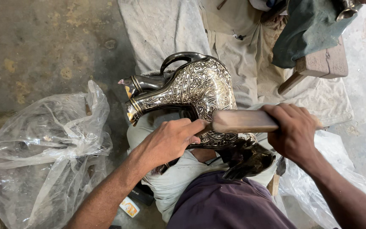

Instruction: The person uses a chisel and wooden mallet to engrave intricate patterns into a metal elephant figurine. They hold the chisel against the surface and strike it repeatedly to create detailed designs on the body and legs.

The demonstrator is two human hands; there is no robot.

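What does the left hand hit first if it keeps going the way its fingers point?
The left hand points right, fingertips already at the end of the wooden block held by the right hand. It would likely meet that block first, against the engraved metal jug; depth is unclear.

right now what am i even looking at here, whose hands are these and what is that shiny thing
This is one picture from a camera worn on a person's head, looking down at their own lap and two bare hands. The shiny thing is an ornate metal jug with engraved patterns, a curved handle and a spout, lying on its side across the person's knees. The left hand presses against the jug's body. The right hand grips a wooden block laid against the jug. Crumpled clear plastic bags lie on the concrete floor to the left, and pale cloth is spread beyond the knees.
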